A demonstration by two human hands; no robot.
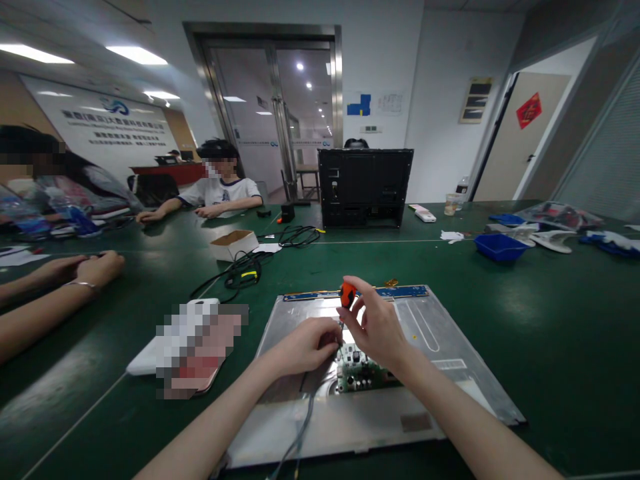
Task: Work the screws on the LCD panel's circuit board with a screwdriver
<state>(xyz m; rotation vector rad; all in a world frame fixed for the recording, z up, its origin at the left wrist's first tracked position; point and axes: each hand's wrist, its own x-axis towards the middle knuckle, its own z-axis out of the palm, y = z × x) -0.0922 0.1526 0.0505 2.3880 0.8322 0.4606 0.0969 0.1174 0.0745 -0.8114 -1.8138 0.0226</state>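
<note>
In front of me a flat metal display panel [425,320] lies on the table, with a green circuit board [357,373] on its middle. My right hand [377,323] grips the orange and black handle of a screwdriver [348,295], held upright with its shaft pointing down at the board's upper left edge. Close beside the shaft, the fingers of my left hand [313,343] are pinched together; what is between them is too small to make out. The screwdriver's tip is hidden near my left fingertips. Dark cables [306,423] run from the board area toward me.
Left of the panel lie a white object [150,350] and a phone [207,373]. Beyond are black cables [240,270], an open box [233,245] and an upright black monitor housing [367,187]. A blue tray [500,247] stands right. Another person's hands [100,267] rest at left.
</note>
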